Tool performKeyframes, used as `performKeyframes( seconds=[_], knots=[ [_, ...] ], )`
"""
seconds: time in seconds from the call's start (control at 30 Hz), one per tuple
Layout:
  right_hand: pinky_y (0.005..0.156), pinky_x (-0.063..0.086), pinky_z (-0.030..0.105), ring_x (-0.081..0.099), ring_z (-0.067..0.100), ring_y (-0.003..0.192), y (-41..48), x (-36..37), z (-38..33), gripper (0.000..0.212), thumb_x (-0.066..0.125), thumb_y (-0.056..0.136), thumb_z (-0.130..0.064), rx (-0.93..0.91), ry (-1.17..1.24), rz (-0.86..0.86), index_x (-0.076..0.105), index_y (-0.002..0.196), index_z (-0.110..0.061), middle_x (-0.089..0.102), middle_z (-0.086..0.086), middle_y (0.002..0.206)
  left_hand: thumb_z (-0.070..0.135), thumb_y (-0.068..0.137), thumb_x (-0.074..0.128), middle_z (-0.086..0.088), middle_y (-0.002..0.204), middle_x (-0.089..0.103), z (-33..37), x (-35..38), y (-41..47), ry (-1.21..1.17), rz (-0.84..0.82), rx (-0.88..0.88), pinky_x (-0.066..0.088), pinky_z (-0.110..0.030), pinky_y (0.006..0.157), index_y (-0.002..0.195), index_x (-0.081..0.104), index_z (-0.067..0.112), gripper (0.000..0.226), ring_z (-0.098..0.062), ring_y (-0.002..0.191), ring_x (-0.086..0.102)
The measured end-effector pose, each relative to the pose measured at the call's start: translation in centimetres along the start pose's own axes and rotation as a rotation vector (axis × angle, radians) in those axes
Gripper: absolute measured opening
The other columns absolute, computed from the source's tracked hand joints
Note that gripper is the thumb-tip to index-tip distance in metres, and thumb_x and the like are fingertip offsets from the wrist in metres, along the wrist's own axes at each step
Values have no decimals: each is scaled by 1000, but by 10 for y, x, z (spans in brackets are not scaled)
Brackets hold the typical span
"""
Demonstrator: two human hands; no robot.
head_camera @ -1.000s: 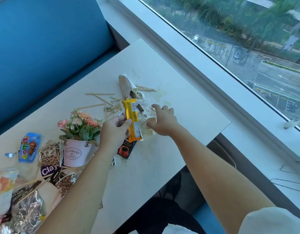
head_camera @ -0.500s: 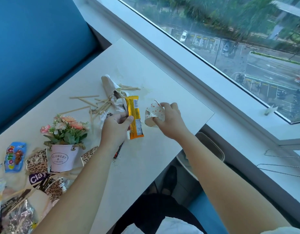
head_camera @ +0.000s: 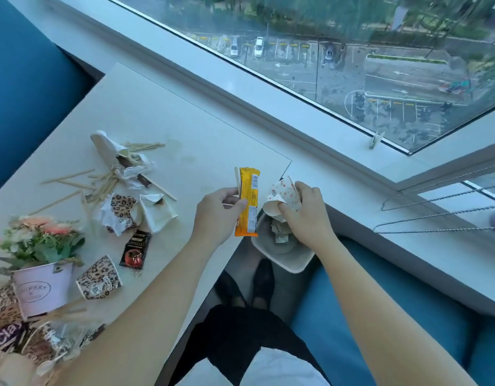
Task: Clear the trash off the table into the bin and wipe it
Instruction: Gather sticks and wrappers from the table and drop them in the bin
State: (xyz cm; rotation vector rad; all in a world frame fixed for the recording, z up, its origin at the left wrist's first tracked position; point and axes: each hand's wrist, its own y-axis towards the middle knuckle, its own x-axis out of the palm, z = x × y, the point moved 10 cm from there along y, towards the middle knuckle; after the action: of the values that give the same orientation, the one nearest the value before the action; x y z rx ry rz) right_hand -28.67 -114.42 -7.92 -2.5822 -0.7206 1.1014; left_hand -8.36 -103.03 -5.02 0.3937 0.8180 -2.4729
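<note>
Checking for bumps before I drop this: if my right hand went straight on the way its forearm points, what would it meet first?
Probably the table corner. The right hand, gripping the spotted paper cup above the bin, points up-left toward it. Depth is unclear, so it might pass above.

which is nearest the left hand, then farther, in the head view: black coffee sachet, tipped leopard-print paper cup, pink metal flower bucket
From the left hand:
1. Black coffee sachet, lying flat, down and to its left.
2. Leopard-print paper cup, on its side, further left.
3. Pink metal flower bucket, near the view's left edge.
</note>
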Motion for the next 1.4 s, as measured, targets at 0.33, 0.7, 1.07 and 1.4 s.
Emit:
performKeyframes(
  seconds=[0.33, 0.7, 1.07, 1.4],
  knots=[
    [96, 43, 46, 43, 36, 126, -33, 0, 122, 75, 66, 91, -41, 245, -222, -89, 31, 154, -20, 42, 11, 140, 21, 96, 69, 8, 90, 71, -9, 113, -12, 241, -213, 7, 48, -20, 68, 130, 57, 27, 37, -7, 87, 67],
    [104, 42, 48, 36, 34, 134, -8, 34, 139, 82, 68, 88, -45, 250, -279, -211, 27, 156, -26, 35, 3, 155, 34, 101, 62, -10, 136, 65, -54, 162, 18, 450, -292, -116, 42, -26, 103, 154, 43, 8, 62, -19, 124, 58],
    [116, 31, 44, 36, 33, 136, -6, 16, 65, 61, 49, 92, -11, 70, -206, -17, 40, 151, -19, 37, 6, 155, 32, 103, 57, 12, 127, 67, 1, 85, -21, 184, -219, 15, 39, 1, 76, 142, 57, 27, 39, 9, 97, 62],
    [110, 38, 44, 35, 28, 136, -9, 78, -107, 48, 57, 95, -17, -299, -181, -13, 50, 143, -19, 40, 5, 152, 37, 101, 59, 20, 113, 68, -15, -55, -36, -41, 48, -6, 53, -24, 86, 129, 62, 36, 28, 1, 95, 68]
  ],
)
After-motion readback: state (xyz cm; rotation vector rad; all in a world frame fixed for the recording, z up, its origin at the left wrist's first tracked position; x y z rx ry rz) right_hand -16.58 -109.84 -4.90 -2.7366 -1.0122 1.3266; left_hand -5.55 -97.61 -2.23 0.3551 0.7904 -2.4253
